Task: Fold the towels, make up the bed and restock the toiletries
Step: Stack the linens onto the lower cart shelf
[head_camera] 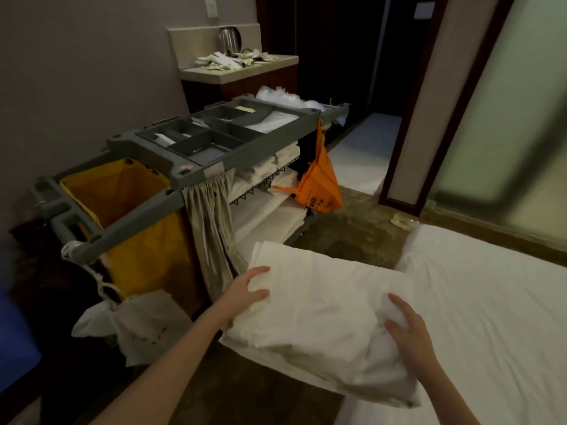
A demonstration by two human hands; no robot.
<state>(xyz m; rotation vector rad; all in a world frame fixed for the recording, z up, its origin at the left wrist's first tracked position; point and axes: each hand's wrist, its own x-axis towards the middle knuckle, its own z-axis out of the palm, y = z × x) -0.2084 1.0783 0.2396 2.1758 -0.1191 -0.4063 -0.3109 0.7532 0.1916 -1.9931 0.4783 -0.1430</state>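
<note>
A folded stack of white linen (319,311) hangs in the air between the housekeeping cart and the bed. My left hand (250,286) grips its left edge, thumb on top. My right hand (405,326) holds the right side with fingers spread over the crumpled cloth. The bed (491,317) with a white sheet fills the lower right. More folded white linen (276,167) lies on the cart's shelves. Small toiletry packets (233,61) lie scattered on a counter at the back, beside a kettle (230,39).
The grey cart (159,148) stands along the left wall with a compartment tray on top, a yellow laundry bag (129,216) and an orange bag (320,185) hanging off its end. A white bag (144,326) hangs low. A dark doorway opens behind.
</note>
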